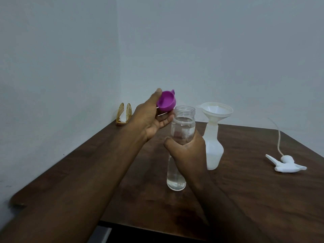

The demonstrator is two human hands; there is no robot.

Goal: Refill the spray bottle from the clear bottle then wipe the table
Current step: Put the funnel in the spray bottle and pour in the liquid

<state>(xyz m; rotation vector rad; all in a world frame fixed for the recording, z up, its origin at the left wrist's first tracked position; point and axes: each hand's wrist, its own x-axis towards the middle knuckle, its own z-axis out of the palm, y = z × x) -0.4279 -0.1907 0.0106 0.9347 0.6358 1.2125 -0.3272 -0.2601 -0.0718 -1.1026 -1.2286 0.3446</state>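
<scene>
The clear bottle (177, 178) stands upright on the dark wooden table (254, 199), its mouth uncapped and water inside. My right hand (188, 151) grips it around the middle. My left hand (150, 118) holds the purple cap (165, 103) just left of and level with the bottle's mouth, clear of it. Right behind the clear bottle stands the white spray bottle (213, 149) with a white funnel (217, 109) seated in its neck. The white spray head (285, 165) with its tube lies on the table to the right.
A gold napkin holder (123, 114) with white napkins sits at the table's far left corner against the wall. The table's front edge runs along the bottom of the view and its left edge meets the wall.
</scene>
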